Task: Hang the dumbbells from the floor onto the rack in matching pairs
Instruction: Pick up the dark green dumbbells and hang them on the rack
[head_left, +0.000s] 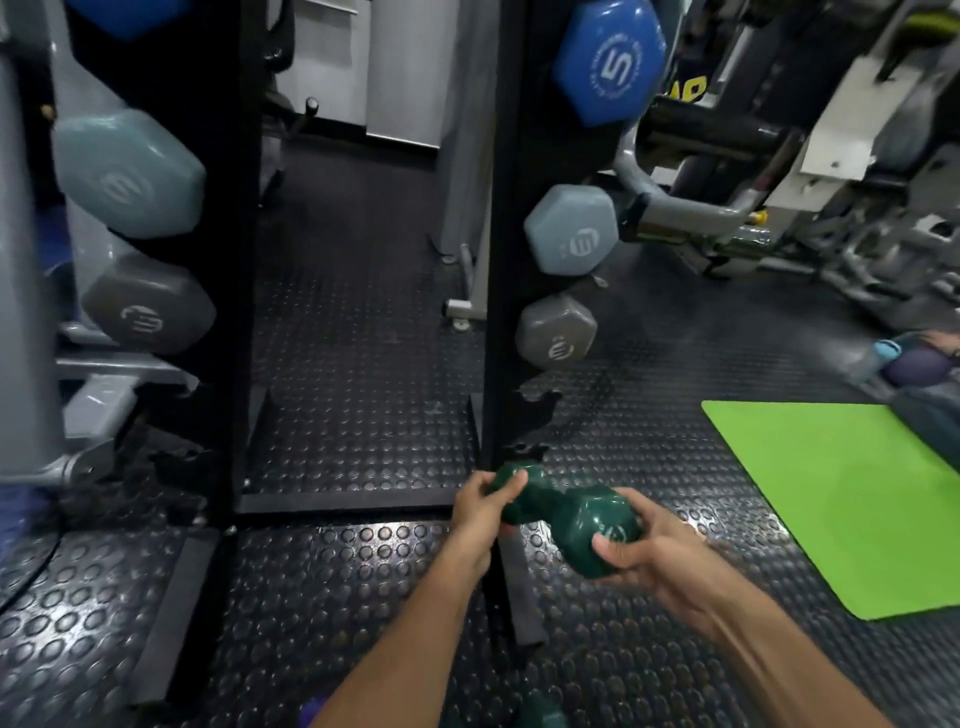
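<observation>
A dark green dumbbell (563, 512) is held low in front of the black rack's right upright (506, 312). My left hand (480, 512) grips its far head, which sits just below an empty hook (527, 452). My right hand (649, 558) grips its near head. On the right upright hang a blue "5" dumbbell (610, 62), a light blue dumbbell (571, 231) and a grey dumbbell (556, 332). The left upright (228, 260) carries a light blue dumbbell (127, 174) and a grey one (148, 306). Another green dumbbell (540, 714) lies on the floor at the bottom edge.
A green mat (852, 499) lies on the studded rubber floor to the right. Grey gym machines (753, 156) stand behind the rack on the right and at the far left. A second empty hook (537, 408) sits above the lowest one. A purple object (311, 712) peeks in by my left forearm.
</observation>
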